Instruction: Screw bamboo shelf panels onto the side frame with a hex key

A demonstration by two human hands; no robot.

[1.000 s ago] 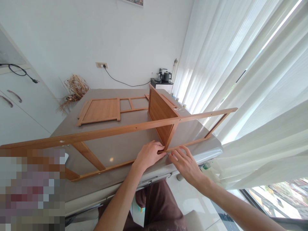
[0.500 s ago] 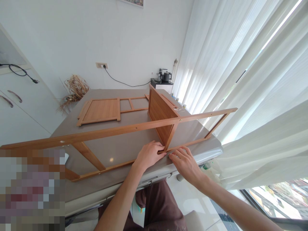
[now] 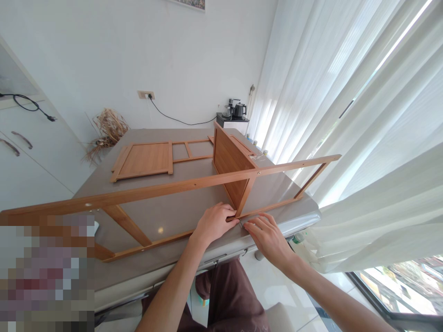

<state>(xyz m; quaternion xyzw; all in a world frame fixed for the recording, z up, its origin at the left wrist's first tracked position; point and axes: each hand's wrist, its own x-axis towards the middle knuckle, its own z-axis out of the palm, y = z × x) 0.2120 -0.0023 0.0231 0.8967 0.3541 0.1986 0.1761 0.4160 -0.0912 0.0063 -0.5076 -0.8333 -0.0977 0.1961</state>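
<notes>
A long wooden frame stands on its edge along the near side of the table. A wooden panel joins it crosswise, upright. My left hand is closed around the frame's lower rail, at the panel's near bottom corner. Just right of that corner, my right hand pinches a small thin metal piece against the outer side of the rail. Its exact kind is too small to make out, and the fingers partly cover it.
Another wooden panel with slats lies flat further back on the grey table. A kettle stands on a small cabinet by the wall. White curtains hang at the right. The lower left corner is pixelated.
My right hand's fingers have shifted very slightly at the small metal piece. The left hand, frame and panel stay in place.
</notes>
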